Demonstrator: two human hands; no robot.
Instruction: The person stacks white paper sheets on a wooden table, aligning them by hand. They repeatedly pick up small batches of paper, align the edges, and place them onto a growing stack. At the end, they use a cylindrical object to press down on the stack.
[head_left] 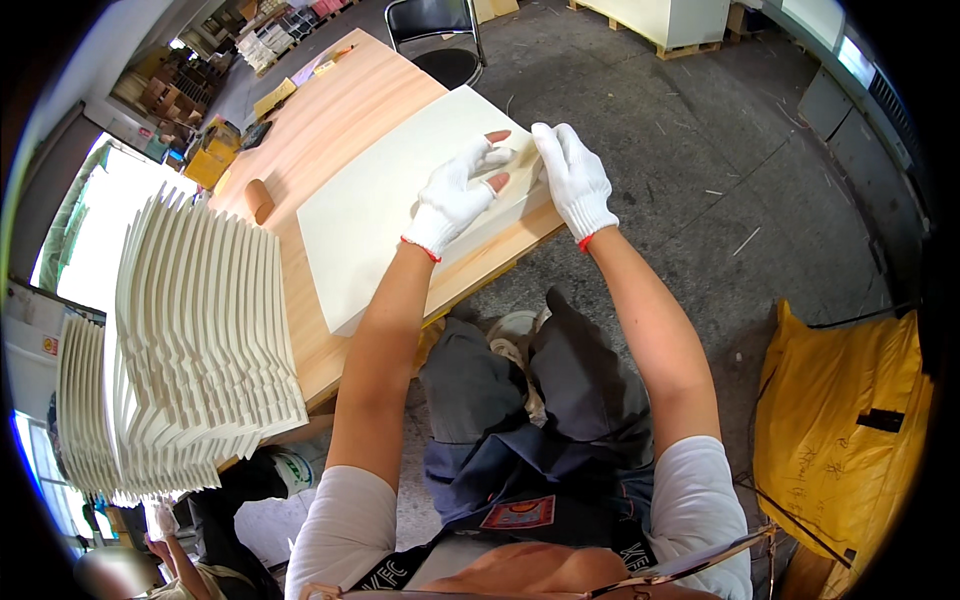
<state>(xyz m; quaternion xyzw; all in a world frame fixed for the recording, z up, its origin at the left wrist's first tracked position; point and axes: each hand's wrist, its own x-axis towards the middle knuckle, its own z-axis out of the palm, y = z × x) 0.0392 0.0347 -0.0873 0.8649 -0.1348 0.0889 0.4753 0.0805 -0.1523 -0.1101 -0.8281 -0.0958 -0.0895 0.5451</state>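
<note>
A white paper stack (365, 200) lies at the desk's (350, 85) near right corner, presumably for easy reach. The hands are apart: the left hand (458, 193) lies loosely over the stack, perhaps steadying it; the right hand (575, 178) curves around its right corner, at the desk's edge. The right thumb is hidden, so I cannot tell whether it pinches paper. The wavy pile (205, 340) hides the desk's left end.

White stack (680, 22) cut off at top, co-worker's head (115, 573) blurred
</note>
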